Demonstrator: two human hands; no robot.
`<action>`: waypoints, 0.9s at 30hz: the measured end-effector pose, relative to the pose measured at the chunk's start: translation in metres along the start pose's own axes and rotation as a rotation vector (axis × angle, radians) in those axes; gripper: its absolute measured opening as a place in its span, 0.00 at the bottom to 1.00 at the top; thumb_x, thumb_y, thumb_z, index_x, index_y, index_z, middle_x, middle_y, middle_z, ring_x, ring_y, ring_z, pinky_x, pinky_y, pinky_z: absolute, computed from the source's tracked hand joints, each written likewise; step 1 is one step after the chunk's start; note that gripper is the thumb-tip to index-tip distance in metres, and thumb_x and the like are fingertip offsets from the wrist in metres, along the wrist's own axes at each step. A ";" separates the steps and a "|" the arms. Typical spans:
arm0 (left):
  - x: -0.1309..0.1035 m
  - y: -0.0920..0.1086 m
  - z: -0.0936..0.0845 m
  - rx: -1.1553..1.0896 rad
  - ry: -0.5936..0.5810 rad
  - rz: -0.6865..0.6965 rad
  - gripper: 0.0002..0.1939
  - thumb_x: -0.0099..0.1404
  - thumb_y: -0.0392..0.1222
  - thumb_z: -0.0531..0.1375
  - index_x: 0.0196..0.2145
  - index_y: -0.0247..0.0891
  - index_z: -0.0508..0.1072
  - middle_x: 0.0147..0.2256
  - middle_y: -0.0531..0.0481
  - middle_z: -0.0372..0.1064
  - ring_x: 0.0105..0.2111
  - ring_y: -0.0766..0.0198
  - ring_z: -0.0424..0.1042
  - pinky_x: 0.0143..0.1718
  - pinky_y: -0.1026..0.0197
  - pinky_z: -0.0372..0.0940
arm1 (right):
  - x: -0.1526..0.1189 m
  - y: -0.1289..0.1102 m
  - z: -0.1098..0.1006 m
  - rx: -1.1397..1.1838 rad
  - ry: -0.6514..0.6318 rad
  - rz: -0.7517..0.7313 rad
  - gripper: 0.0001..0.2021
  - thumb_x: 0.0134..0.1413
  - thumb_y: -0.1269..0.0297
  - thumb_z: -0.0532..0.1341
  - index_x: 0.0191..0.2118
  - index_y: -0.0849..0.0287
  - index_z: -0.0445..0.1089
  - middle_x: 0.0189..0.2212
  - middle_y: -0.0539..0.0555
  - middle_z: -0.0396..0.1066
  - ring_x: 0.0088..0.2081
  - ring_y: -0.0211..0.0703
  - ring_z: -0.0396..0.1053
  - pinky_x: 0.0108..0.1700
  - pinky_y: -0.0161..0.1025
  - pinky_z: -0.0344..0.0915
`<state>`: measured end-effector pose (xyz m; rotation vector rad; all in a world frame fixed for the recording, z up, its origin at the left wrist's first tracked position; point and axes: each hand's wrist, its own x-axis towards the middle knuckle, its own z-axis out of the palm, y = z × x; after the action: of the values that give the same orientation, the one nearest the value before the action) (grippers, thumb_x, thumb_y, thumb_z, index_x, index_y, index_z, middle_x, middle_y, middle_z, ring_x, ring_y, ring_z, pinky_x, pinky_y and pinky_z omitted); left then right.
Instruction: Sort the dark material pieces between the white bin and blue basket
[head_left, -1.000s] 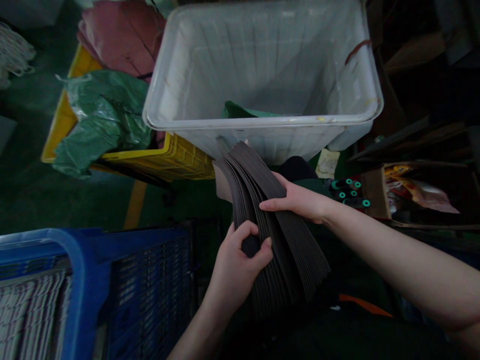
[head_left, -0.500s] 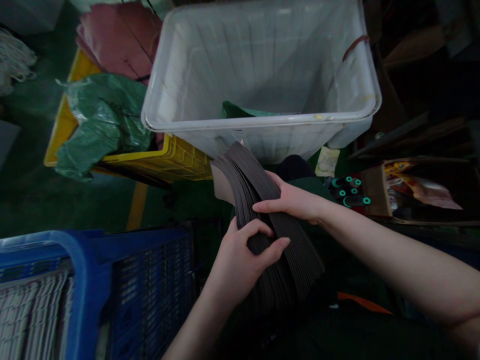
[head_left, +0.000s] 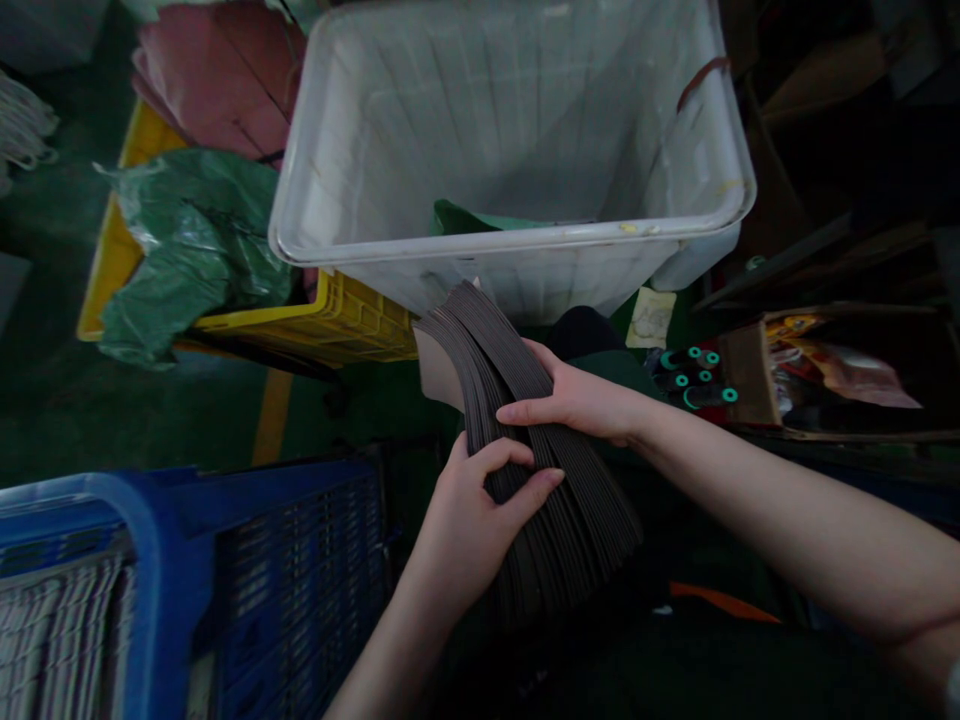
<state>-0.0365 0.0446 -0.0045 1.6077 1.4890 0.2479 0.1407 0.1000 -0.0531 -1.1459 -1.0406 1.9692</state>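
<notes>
A thick stack of thin dark grey-brown sheets [head_left: 491,345] is held between my two hands, bent into a curve and fanned at its lower end. My left hand [head_left: 480,515] is closed around the near left side, with thumb and forefinger across the sheet edges. My right hand [head_left: 566,395] grips the right side, its thumb lying over the edges and its other fingers hidden behind. A narrow gap runs between a right-hand bundle and the rest of the stack. One paler face shows at the left. What the sheets are made of I cannot tell.
Ahead stands a large white plastic bin [head_left: 517,240] with green material inside. To its left is a yellow crate [head_left: 360,320] with a green plastic bag [head_left: 199,245] and pink pieces. A blue crate [head_left: 157,560] is at lower left. Teal-ended spools [head_left: 709,397] and a cardboard box [head_left: 750,375] lie right.
The gap in the stack has narrowed and its lower edges are more evenly fanned. Both hands keep their hold. The whole view has shifted slightly.
</notes>
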 end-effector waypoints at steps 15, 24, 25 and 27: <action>-0.002 -0.002 -0.003 0.054 -0.025 0.036 0.07 0.63 0.47 0.61 0.32 0.43 0.71 0.40 0.53 0.67 0.43 0.60 0.64 0.47 0.56 0.59 | 0.000 -0.001 -0.003 0.051 -0.028 0.005 0.46 0.46 0.56 0.70 0.66 0.53 0.45 0.56 0.56 0.64 0.55 0.49 0.66 0.60 0.50 0.63; -0.005 -0.005 0.002 0.041 0.047 0.050 0.09 0.62 0.46 0.62 0.39 0.44 0.68 0.38 0.54 0.64 0.40 0.61 0.66 0.43 0.59 0.62 | -0.001 0.000 -0.004 0.092 -0.034 0.016 0.44 0.48 0.55 0.69 0.66 0.52 0.45 0.55 0.56 0.66 0.54 0.50 0.67 0.59 0.51 0.64; -0.006 -0.005 0.002 0.021 0.074 0.053 0.12 0.61 0.44 0.62 0.42 0.44 0.66 0.39 0.54 0.63 0.39 0.62 0.66 0.43 0.60 0.62 | -0.001 0.000 -0.005 0.096 -0.034 0.018 0.44 0.48 0.55 0.69 0.66 0.52 0.45 0.55 0.56 0.65 0.54 0.50 0.67 0.58 0.51 0.65; -0.006 -0.004 0.002 -0.007 0.086 0.064 0.18 0.61 0.41 0.62 0.47 0.46 0.62 0.42 0.54 0.63 0.40 0.63 0.66 0.43 0.60 0.63 | -0.001 0.001 -0.004 0.102 -0.037 0.019 0.45 0.48 0.55 0.69 0.66 0.52 0.44 0.56 0.56 0.65 0.54 0.50 0.67 0.59 0.51 0.64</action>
<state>-0.0396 0.0381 -0.0064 1.6591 1.5007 0.3619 0.1449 0.1004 -0.0549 -1.0721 -0.9400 2.0413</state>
